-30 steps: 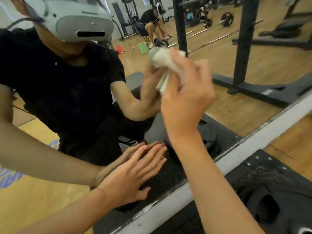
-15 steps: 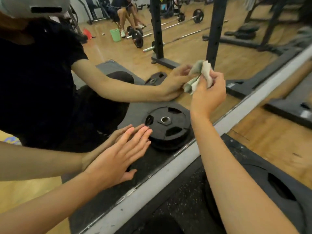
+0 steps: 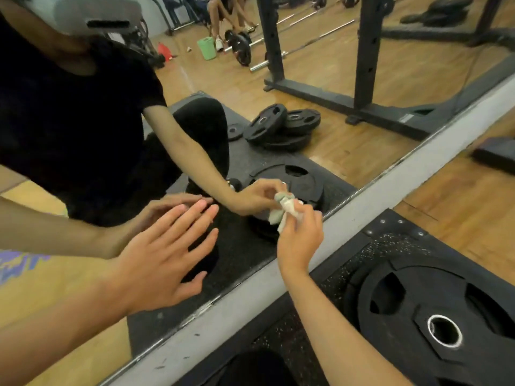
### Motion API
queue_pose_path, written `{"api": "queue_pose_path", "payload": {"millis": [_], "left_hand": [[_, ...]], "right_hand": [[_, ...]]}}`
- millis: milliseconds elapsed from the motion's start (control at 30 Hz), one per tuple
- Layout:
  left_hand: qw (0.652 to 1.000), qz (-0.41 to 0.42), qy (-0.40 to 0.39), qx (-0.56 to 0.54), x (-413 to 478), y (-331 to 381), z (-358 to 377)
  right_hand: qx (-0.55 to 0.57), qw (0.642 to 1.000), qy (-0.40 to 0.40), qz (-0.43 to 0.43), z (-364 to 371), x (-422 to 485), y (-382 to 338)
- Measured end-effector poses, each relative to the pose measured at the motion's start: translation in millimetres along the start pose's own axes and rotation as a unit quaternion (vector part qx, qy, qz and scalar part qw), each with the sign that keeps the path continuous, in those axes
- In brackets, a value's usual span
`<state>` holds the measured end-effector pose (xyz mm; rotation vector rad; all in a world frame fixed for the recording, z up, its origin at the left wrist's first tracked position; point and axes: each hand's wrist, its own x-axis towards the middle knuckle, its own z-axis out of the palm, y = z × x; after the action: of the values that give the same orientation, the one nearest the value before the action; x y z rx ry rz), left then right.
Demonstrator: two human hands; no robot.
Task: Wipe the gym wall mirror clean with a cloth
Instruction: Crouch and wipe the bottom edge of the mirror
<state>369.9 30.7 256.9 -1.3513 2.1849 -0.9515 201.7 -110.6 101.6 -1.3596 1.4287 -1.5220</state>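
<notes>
**Wiping Low on the Gym Mirror**

Gripping a crumpled pale cloth [image 3: 284, 214] in the right hand [image 3: 299, 242], with fingers and thumb curled tight round the wad. Pressing that wad against the mirror [image 3: 320, 87] near its bottom edge, just above the grey ledge [image 3: 418, 165] running along the foot of the glass. Holding the left hand [image 3: 156, 263] open to the left of the cloth, with fingers straight and slightly spread, fingertips meeting their own reflection on the glass, and nothing held. Reaching across a black speckled rubber mat [image 3: 348, 263] lying against the ledge, with a black weight plate [image 3: 412, 302] lying flat on it, just right of the right forearm. Showing in the glass: both hands and the cloth doubled, a person in a dark shirt wearing a pale headset [image 3: 97, 12], a stack of black plates [image 3: 281, 129] lying on the wooden floor, the black uprights of a rack [image 3: 367, 51], and a green bucket [image 3: 206, 48] standing further back.
</notes>
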Motion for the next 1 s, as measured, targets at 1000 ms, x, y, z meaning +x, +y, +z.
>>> {"api": "queue_pose_path", "payload": {"millis": [1000], "left_hand": [[0.979, -0.008, -0.012, 0.204, 158.1, -12.4, 1.9]], "right_hand": [[-0.079, 0.895, -0.210, -0.386, -47.0, 109.7, 124.0]]}}
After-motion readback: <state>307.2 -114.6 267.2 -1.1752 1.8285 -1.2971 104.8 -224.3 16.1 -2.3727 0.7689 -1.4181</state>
